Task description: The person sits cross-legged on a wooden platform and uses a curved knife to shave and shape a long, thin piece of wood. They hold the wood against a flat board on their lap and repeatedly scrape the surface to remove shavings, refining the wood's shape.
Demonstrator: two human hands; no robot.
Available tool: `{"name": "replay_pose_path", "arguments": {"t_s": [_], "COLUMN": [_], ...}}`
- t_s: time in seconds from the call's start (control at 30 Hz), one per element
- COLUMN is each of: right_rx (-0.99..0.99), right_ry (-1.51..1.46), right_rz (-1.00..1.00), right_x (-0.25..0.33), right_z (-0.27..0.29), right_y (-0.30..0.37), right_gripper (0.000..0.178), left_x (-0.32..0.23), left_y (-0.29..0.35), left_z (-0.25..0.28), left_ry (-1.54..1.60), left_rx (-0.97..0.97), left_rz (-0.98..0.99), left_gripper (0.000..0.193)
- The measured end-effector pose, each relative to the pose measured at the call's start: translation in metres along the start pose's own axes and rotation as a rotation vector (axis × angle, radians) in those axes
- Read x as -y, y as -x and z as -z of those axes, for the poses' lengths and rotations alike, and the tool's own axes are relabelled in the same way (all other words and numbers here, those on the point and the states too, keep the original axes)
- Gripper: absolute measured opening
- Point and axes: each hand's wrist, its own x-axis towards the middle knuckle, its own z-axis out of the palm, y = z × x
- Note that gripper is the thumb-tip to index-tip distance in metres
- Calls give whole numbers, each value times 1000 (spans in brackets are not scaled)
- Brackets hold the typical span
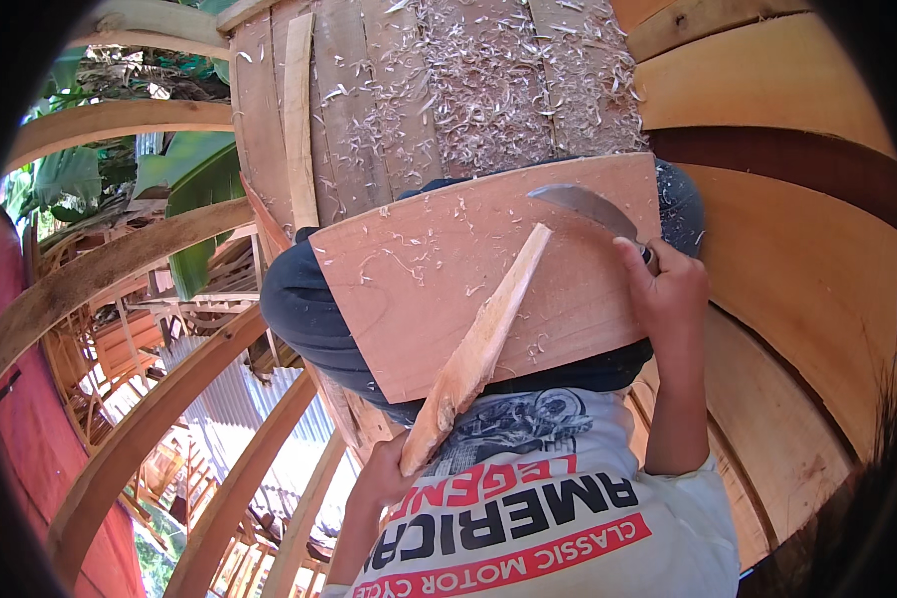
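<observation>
Stick of wood point(490, 329), seemingly part-shaped, slants over the board point(389, 299) on my lap; my left grip point(381, 472) clasps its near end, my right grip point(670, 282) holds a curved knife point(593, 206) clear. The far length looks pared; the rougher near part likely remains.

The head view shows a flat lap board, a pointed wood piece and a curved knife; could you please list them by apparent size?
1. flat lap board
2. pointed wood piece
3. curved knife, its handle mostly hidden in the right hand
</observation>
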Motion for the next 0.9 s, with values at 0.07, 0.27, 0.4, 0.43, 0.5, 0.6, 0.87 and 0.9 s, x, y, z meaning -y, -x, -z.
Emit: {"name": "replay_pose_path", "arguments": {"t_s": [0.07, 0.27, 0.4, 0.43, 0.5, 0.6, 0.87, 0.9], "right_rx": [73, 283, 153, 87, 65, 150, 330, 321], "right_ry": [-18, -85, 14, 54, 13, -74, -281, -295], "right_rz": [-57, 243, 130, 67, -26, 0, 181, 186], "right_x": [-6, 17, 8, 2, -8, 0, 29, 29], "right_z": [15, 14, 2, 1, 12, 24, 4, 5], "right_y": [-4, 34, 21, 12, 1, 7, 43, 42], "right_gripper": [53, 50, 50, 51, 52, 52, 47, 46], "left_x": [6, 2, 8, 14, 19, 14, 19, 18], "left_y": [3, -1, 2, 4, 3, 2, 2, 2], "left_z": [-3, -6, -8, -10, -12, -8, -12, -12], "left_ry": [15, 29, 15, 26, 47, 6, -20, -21], "left_rx": [-6, -3, 0, -7, -14, 41, -164, -233], "left_rz": [13, 7, 12, -6, -59, 7, -167, -214], "left_gripper": [33, 35, 36, 35, 34, 34, 45, 48]}}
